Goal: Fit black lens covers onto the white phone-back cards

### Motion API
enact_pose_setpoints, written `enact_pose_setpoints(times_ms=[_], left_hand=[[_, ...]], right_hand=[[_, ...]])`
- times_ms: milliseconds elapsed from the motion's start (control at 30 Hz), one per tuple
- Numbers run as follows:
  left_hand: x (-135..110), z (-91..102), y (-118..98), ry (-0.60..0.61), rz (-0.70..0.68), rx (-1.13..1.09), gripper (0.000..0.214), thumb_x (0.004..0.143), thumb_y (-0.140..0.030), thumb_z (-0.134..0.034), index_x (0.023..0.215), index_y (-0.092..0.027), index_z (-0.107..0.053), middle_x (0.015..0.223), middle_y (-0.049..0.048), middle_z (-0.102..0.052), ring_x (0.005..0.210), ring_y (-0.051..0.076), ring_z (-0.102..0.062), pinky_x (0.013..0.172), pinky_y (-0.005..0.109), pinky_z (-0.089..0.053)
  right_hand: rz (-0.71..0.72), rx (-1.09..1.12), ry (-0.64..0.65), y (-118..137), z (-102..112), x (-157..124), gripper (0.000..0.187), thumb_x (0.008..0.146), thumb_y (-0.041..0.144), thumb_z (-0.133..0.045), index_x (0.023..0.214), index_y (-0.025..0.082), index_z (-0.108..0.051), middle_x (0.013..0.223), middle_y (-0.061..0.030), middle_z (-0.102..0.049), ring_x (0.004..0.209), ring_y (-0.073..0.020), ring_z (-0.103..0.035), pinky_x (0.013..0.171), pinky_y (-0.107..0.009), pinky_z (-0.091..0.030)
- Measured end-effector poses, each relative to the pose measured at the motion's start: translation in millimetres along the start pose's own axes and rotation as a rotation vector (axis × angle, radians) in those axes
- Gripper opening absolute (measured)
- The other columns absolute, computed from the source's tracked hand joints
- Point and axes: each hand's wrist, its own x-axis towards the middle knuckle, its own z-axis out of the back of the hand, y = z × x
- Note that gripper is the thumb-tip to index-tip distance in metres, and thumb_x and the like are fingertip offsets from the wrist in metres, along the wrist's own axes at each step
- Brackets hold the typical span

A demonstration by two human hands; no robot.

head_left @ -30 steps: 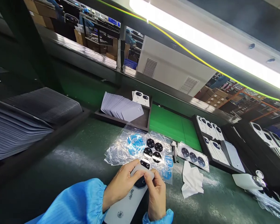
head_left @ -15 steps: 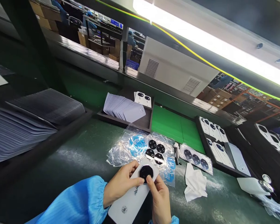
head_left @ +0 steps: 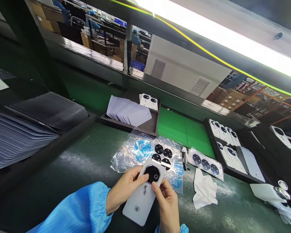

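Observation:
Between my two hands is a white phone back panel (head_left: 141, 207) with a round black camera cover (head_left: 150, 171) near its top, dark lettering below that and a small emblem lower down. My left hand (head_left: 126, 186) grips the panel's left edge, its thumb lying on the camera cover. On the right edge my right hand (head_left: 167, 200) is closed, thumb at the cover's lower rim. Just beyond the panel, clear plastic film (head_left: 126, 157) bears several black round covers (head_left: 167, 153) and blue round pieces (head_left: 143, 150).
Grey panels stand in racks (head_left: 48, 111) at left. A black tray (head_left: 154, 124) holds more panels behind the film. At right are a strip of three covers (head_left: 205, 164), a white cloth (head_left: 204, 189), a tray of panels (head_left: 232, 173) and a white bottle (head_left: 264, 191).
The panel has tilted more upright and its lower end has shifted right. My left thumb has moved up onto the camera cover, uncovering the lettering.

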Motion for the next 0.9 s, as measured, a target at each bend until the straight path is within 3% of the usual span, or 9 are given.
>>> enact_pose_setpoints(times_ms=[167, 300, 567, 733, 900], left_hand=[[0.5, 4.1, 1.4, -0.038, -0.094, 0.283, 0.043, 0.079, -0.059, -0.052, 0.076, -0.017, -0.06, 0.078, 0.0037, -0.06, 0.074, 0.02, -0.053, 0.062, 0.028, -0.041], [1.6, 5.2, 0.8, -0.04, -0.073, 0.308, 0.048, 0.078, -0.063, -0.048, 0.069, -0.017, -0.057, 0.073, 0.0028, -0.057, 0.069, 0.019, -0.05, 0.059, 0.028, -0.04], [4.2, 3.9, 2.7, -0.054, -0.038, 0.278, 0.049, 0.078, -0.064, -0.048, 0.073, -0.017, -0.058, 0.071, 0.0013, -0.057, 0.064, 0.017, -0.05, 0.055, 0.026, -0.04], [7.0, 5.5, 5.7, -0.086, -0.073, 0.275, 0.036, 0.076, -0.054, -0.058, 0.075, -0.018, -0.058, 0.075, 0.0013, -0.06, 0.075, 0.02, -0.055, 0.065, 0.028, -0.043], [8.2, 7.0, 6.9, -0.095, -0.073, 0.302, 0.029, 0.074, -0.047, -0.061, 0.071, -0.019, -0.056, 0.068, -0.0013, -0.053, 0.07, 0.018, -0.05, 0.062, 0.027, -0.04]], right_hand=[[-0.157, 0.097, 0.059, 5.3, 3.9, -0.2, 0.032, 0.067, 0.049, -0.077, 0.077, 0.019, -0.069, 0.072, -0.001, -0.067, 0.067, -0.0159, -0.058, 0.064, -0.026, -0.049], [-0.213, 0.158, 0.059, 4.3, 5.6, -1.7, 0.032, 0.066, 0.047, -0.078, 0.074, 0.019, -0.065, 0.069, -0.0003, -0.066, 0.064, -0.0153, -0.057, 0.06, -0.026, -0.048], [-0.16, 0.164, -0.043, 8.7, -7.3, -2.8, 0.034, 0.064, 0.048, -0.078, 0.078, 0.019, -0.068, 0.075, -0.0033, -0.069, 0.068, -0.0189, -0.062, 0.059, -0.027, -0.049], [-0.141, 0.152, -0.017, 12.0, -10.9, -2.4, 0.033, 0.06, 0.04, -0.082, 0.083, 0.019, -0.07, 0.075, -0.0029, -0.07, 0.065, -0.0184, -0.062, 0.061, -0.028, -0.05], [-0.135, 0.105, -0.069, 0.7, -7.4, -0.9, 0.037, 0.06, 0.048, -0.08, 0.078, 0.017, -0.071, 0.067, -0.0027, -0.067, 0.061, -0.0175, -0.058, 0.058, -0.028, -0.048]])
